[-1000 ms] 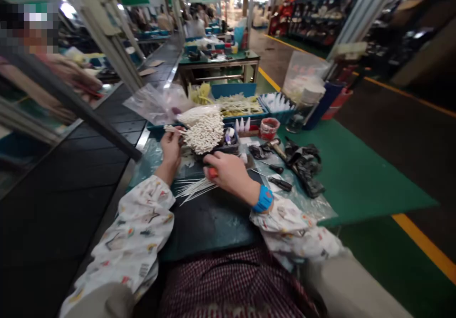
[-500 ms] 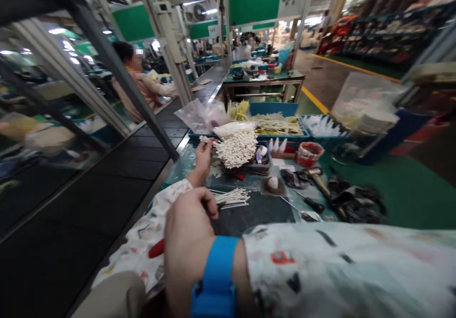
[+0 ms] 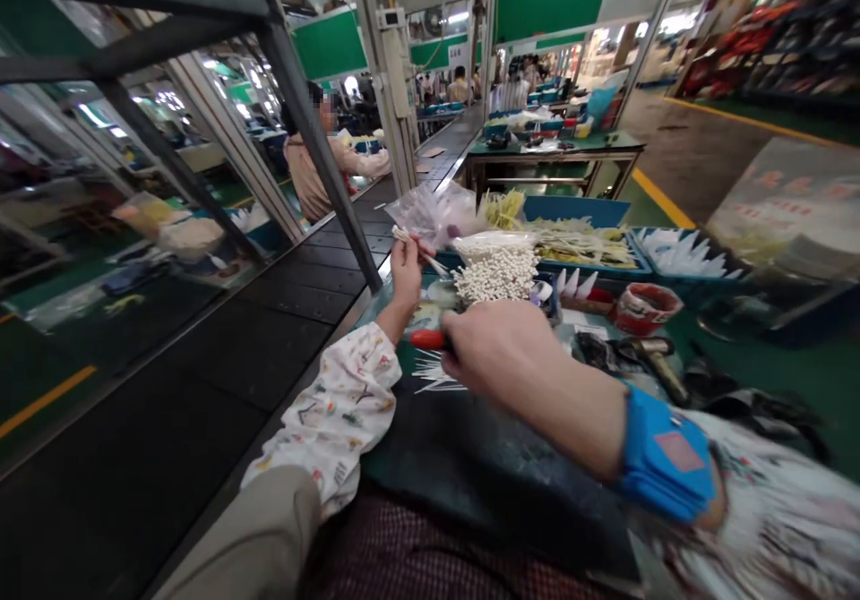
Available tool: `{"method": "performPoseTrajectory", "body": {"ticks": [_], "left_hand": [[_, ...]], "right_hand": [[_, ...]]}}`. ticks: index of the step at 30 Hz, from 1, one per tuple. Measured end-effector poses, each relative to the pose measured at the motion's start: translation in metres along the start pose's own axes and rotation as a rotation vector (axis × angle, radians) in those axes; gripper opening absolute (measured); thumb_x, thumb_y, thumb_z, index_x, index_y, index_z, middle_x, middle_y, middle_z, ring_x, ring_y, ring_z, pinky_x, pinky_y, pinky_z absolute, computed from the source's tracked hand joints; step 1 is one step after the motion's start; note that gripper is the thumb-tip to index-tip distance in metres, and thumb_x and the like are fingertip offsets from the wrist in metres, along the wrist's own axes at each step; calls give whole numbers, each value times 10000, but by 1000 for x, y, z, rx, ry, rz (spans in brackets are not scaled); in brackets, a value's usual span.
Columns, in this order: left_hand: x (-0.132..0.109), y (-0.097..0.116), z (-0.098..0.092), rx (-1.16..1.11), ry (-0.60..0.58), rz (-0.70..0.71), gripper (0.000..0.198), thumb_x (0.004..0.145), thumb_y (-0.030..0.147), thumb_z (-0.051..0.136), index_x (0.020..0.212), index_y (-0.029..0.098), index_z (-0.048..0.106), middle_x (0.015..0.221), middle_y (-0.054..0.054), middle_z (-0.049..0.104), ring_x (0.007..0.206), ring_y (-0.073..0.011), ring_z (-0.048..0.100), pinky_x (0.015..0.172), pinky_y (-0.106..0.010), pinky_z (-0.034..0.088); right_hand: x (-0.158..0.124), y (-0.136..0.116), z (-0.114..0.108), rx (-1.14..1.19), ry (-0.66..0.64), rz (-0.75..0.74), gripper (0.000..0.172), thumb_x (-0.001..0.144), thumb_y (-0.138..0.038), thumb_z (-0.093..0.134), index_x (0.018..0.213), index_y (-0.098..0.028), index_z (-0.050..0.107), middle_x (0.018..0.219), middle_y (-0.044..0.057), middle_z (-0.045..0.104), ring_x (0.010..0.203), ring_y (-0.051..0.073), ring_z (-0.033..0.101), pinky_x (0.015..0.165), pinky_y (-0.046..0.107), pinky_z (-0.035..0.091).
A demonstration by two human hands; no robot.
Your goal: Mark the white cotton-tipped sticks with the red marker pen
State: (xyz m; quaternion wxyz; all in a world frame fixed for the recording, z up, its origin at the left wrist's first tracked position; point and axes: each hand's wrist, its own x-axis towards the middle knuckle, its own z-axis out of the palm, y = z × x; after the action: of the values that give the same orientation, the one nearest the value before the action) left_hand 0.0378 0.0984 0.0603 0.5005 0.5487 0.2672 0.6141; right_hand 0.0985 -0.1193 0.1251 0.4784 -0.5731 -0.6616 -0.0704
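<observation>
My left hand (image 3: 407, 270) is raised beside a big bundle of white sticks (image 3: 495, 275) and pinches a few white sticks (image 3: 422, 252) between its fingers. My right hand (image 3: 501, 353) is closed around a red-handled tool (image 3: 427, 339), low over the dark work mat (image 3: 470, 466). A small fan of loose white sticks (image 3: 434, 374) lies on the mat just left of my right hand. A blue watch sits on my right wrist.
Blue trays (image 3: 591, 246) of yellowish parts and white cones stand behind the bundle. A red cup (image 3: 641, 307), a hammer (image 3: 655, 358) and black scraps lie to the right. A black conveyor (image 3: 221, 358) runs along the left; a person (image 3: 315, 166) sits beyond it.
My right hand has moved forward from near my body to over the mat, still with the red tool. My left hand rose slightly with its sticks. The camera has tilted up and left.
</observation>
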Motion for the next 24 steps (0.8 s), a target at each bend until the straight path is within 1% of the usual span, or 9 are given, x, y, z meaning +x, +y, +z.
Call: {"method": "performPoseTrajectory", "body": {"ticks": [2,3,4,6,9,12,15,19,24], "left_hand": [[-4,20,-7,2,16,106,367,988,600,524,953,235,541,759,6,522,671,-142,545,684,-281,490],[-10,30,-10,8,3,132,376,978,613,542,942,239,550,723,19,486,623,-132,498,628,-266,454],[-19,39,-13,17,-31,133,378,966,618,565,937,241,566,690,31,454,585,-124,455,579,-253,412],[-45,55,-15,53,-162,79,382,947,614,608,965,232,615,658,43,442,543,-107,403,519,-236,347],[-88,65,-13,54,-433,-147,424,934,619,628,1000,201,654,651,43,502,540,-92,419,512,-220,345],[-120,60,-12,49,-659,-324,453,929,624,626,984,176,662,669,24,574,540,-90,430,518,-225,352],[-134,48,-13,130,-807,-387,437,957,599,582,971,169,662,734,-1,643,555,-97,445,530,-234,359],[-137,44,-19,281,-896,-377,393,999,522,533,895,165,662,789,-15,669,629,-114,502,607,-246,399],[-139,47,-23,309,-944,-376,383,1003,472,538,787,176,651,799,-29,676,836,-173,626,798,-285,454]], "right_hand": [[-3,5,-23,-74,-130,-23,295,875,-426,670,646,-249,613,485,-40,510,402,125,454,451,278,356],[-8,7,-31,-59,-141,11,206,903,-403,654,760,-255,674,580,-31,621,479,138,558,490,277,420],[-15,10,-36,-6,-101,75,145,927,-378,645,876,-261,711,714,-17,715,597,151,654,562,282,494],[-31,18,-36,160,53,217,163,962,-358,636,1058,-260,725,966,17,789,817,171,747,729,313,587],[-53,33,-18,387,272,388,271,1005,-359,597,1240,-243,664,1015,44,800,803,172,778,742,342,635],[-66,50,4,493,368,426,221,1016,-327,584,1205,-229,643,985,43,804,826,171,791,763,341,653],[-75,61,15,489,373,411,184,952,-312,689,1114,-235,647,1000,39,804,911,183,786,843,358,646],[-87,65,16,499,345,484,295,892,-321,768,1148,-255,636,1038,48,801,955,208,777,886,390,631],[-97,65,13,455,345,519,283,870,-300,792,1114,-276,652,968,14,788,895,192,758,860,375,608]]}}
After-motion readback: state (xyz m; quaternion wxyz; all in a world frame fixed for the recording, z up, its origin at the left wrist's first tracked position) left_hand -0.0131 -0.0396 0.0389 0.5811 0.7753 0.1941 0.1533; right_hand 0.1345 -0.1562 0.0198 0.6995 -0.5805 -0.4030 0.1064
